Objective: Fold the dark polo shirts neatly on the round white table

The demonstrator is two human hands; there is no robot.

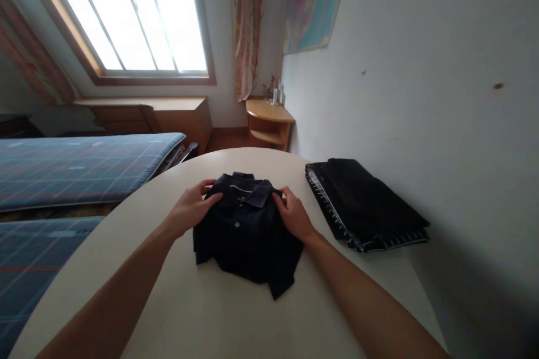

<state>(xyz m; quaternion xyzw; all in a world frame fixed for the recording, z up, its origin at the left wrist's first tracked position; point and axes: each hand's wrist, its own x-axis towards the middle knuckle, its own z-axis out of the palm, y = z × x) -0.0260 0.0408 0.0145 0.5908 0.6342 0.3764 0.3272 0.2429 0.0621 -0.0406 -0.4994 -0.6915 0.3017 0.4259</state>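
A dark navy collared shirt [248, 241] lies bunched on the white round table [168, 297], its collar towards the far side and a button showing at the front. My left hand [194, 207] pinches the shirt's left shoulder between thumb and fingers. On the other side, my right hand [292, 213] grips the right shoulder near the collar. The shirt's lower part is crumpled towards me, with one corner sticking out at the lower right.
To the right, a stack of folded dark clothes [366, 201] lies on the table close to the wall. Plaid mattresses [84, 171] are at the left. Beyond the table stand a small corner shelf [269, 110] and a wooden desk [177, 105] under the window.
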